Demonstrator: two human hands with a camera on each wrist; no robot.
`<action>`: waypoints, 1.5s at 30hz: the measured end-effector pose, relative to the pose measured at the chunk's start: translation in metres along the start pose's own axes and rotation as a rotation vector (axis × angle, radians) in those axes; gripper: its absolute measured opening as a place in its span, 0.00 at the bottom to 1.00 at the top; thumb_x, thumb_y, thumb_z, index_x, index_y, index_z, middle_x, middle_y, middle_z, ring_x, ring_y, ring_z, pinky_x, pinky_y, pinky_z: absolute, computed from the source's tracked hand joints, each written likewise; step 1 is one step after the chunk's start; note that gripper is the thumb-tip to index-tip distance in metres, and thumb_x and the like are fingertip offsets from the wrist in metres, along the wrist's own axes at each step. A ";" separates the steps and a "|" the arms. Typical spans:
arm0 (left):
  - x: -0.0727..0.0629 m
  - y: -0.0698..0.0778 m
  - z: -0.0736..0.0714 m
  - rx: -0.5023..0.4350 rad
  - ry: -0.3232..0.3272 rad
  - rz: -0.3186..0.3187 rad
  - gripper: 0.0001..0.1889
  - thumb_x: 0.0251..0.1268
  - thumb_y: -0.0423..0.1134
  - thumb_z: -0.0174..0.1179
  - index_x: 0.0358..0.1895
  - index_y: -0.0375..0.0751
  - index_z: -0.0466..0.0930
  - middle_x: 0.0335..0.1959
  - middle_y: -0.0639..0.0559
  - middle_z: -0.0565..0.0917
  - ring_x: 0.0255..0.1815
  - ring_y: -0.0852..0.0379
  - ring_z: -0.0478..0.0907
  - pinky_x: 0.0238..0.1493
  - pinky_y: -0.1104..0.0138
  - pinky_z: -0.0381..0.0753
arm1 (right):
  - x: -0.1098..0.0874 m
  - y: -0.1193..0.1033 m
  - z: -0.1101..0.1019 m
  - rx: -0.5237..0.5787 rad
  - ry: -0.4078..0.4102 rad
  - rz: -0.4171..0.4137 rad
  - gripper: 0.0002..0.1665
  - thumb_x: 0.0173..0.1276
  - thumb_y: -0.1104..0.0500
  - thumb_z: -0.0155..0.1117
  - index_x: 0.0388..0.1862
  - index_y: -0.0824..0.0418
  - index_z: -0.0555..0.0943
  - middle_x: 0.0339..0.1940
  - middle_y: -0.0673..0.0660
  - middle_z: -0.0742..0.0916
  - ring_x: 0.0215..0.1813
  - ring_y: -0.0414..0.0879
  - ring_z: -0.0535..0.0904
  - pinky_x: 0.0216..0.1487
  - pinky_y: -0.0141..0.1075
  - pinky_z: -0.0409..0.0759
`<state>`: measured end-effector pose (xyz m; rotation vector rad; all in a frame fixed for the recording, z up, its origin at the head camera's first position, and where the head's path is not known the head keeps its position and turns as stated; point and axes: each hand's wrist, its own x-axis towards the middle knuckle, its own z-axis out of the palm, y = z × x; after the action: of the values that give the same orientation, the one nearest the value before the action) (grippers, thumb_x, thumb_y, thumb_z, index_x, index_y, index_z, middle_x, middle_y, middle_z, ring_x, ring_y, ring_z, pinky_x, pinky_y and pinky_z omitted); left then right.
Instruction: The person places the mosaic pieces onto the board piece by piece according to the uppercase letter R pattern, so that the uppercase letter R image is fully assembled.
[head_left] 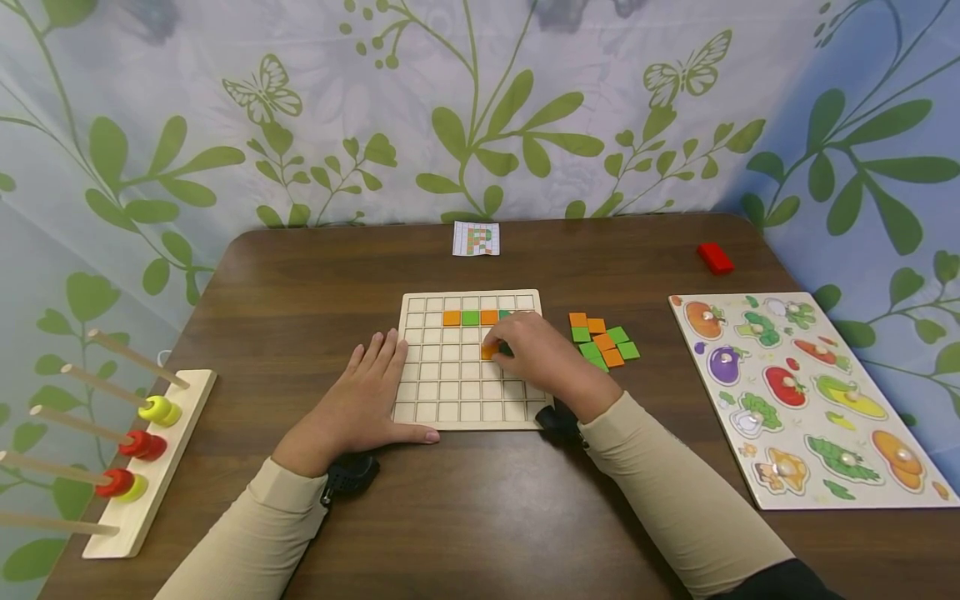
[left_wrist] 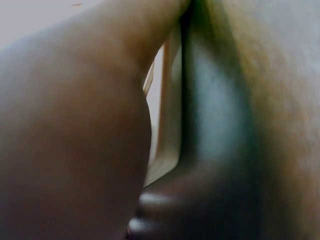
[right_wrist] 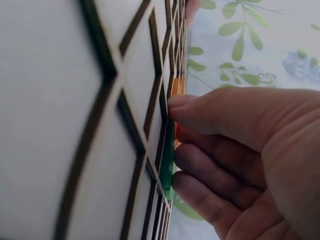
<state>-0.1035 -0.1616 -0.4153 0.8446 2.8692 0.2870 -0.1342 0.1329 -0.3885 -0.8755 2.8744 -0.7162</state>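
A wooden grid board (head_left: 427,412) lies flat on the table. Orange and green square tiles stand in one of its upper rows, beginning with an orange tile (head_left: 452,318) and a green tile (head_left: 470,317); the row's right end is covered by my right hand (head_left: 536,350). That hand pinches an orange tile (head_left: 488,352) between thumb and fingertips, low over the grid below the row. Close to these fingers, the right wrist view shows a green tile (right_wrist: 168,160) on the board. My left hand (head_left: 363,396) rests with straight fingers along the board's left edge, thumb at the lower edge.
Loose orange and green tiles (head_left: 603,342) lie right of the board. Behind it is a small pattern card (head_left: 476,239). A vegetable peg puzzle (head_left: 795,433) and a red block (head_left: 716,258) lie to the right; a peg stand with rings (head_left: 172,450) is at the left.
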 end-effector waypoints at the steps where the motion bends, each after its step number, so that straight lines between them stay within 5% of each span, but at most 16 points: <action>1: 0.000 0.000 0.000 0.000 0.001 0.001 0.77 0.45 0.89 0.58 0.84 0.27 0.46 0.84 0.29 0.46 0.84 0.33 0.42 0.79 0.40 0.44 | 0.000 0.000 0.000 0.000 0.001 0.001 0.09 0.69 0.66 0.76 0.47 0.61 0.91 0.46 0.51 0.90 0.54 0.50 0.83 0.60 0.45 0.79; 18: 0.000 0.000 -0.001 -0.004 -0.004 -0.003 0.77 0.46 0.88 0.59 0.84 0.27 0.46 0.84 0.30 0.46 0.84 0.32 0.42 0.79 0.40 0.44 | 0.000 -0.001 0.001 -0.028 -0.018 0.020 0.10 0.70 0.65 0.76 0.49 0.61 0.91 0.48 0.52 0.90 0.56 0.51 0.82 0.62 0.45 0.78; 33: -0.001 0.000 -0.001 -0.001 -0.009 0.000 0.77 0.47 0.88 0.59 0.84 0.27 0.46 0.84 0.30 0.46 0.84 0.32 0.41 0.79 0.40 0.44 | -0.005 0.006 -0.009 -0.033 0.067 -0.018 0.11 0.69 0.64 0.76 0.49 0.65 0.90 0.48 0.57 0.90 0.55 0.55 0.84 0.59 0.48 0.81; 45: 0.000 -0.001 0.001 -0.011 -0.006 -0.004 0.77 0.45 0.89 0.58 0.84 0.27 0.45 0.84 0.30 0.45 0.84 0.33 0.41 0.79 0.40 0.44 | -0.030 0.035 -0.041 0.029 0.130 0.153 0.12 0.73 0.66 0.71 0.53 0.68 0.88 0.50 0.62 0.89 0.49 0.57 0.84 0.51 0.51 0.83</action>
<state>-0.1037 -0.1620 -0.4169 0.8361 2.8607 0.2986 -0.1340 0.1916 -0.3700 -0.6183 2.9940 -0.8248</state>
